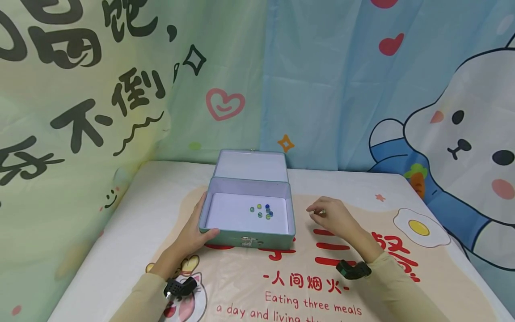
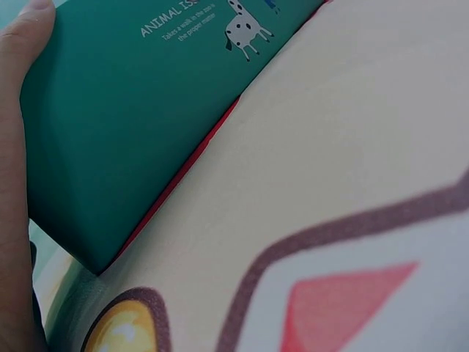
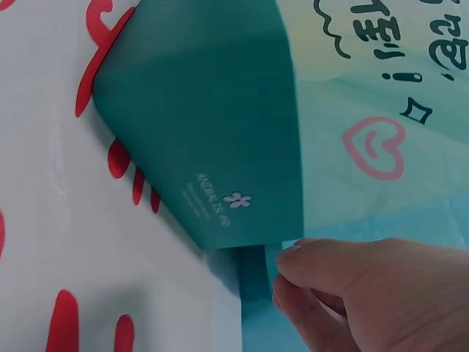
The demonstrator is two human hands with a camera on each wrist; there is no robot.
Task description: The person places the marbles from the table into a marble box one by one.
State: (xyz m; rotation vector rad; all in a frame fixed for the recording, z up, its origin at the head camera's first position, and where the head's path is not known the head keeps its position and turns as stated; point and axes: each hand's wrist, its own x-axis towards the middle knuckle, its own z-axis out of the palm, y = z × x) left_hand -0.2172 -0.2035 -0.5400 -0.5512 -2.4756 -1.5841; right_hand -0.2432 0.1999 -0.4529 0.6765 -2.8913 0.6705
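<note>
A green tin box (image 1: 249, 240) with a white inside stands on the table, its hinged lid (image 1: 251, 164) raised at the back. Several small glass marbles (image 1: 259, 215), blue and green, lie on the box floor towards the right. My left hand (image 1: 193, 230) grips the box's left side, the thumb over the front corner; the left wrist view shows its thumb (image 2: 26, 37) on the green wall. Right of the box and apart from it, my right hand (image 1: 331, 216) hovers with curled fingers, thumb and forefinger close together. Nothing shows between those fingertips (image 3: 293, 257) in the right wrist view.
A printed cloth (image 1: 301, 290) with red lettering covers the table under the box. Behind the table hangs a curtain (image 1: 314, 89) with cartoon drawings. Each wrist carries a black strapped device, one on the left (image 1: 179, 287) and one on the right (image 1: 353, 269).
</note>
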